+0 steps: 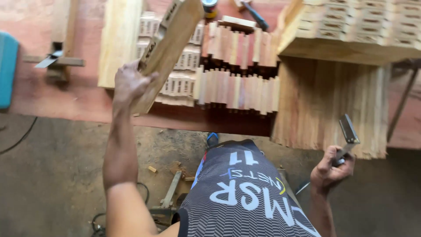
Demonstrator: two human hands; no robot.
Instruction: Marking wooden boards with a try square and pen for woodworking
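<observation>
My left hand (128, 82) grips the lower end of a long pale wooden block (169, 48) and holds it tilted up above the red workbench (66, 96). The block's upper end reaches the top edge of the view. My right hand (330, 169) is low at the right, closed on the handle of a flat-bladed metal scraper (348, 131) whose blade points up in front of a stack of wooden slats (324, 105). My patterned dark shirt (245, 193) fills the bottom centre.
Rows of short carved wooden pieces (237, 87) lie on the workbench, with a light plank (118, 41) beside them. A raised slat stack (351, 30) sits at the top right. A teal object (8, 66) is at the left edge. Cables and scraps lie on the concrete floor (52, 175).
</observation>
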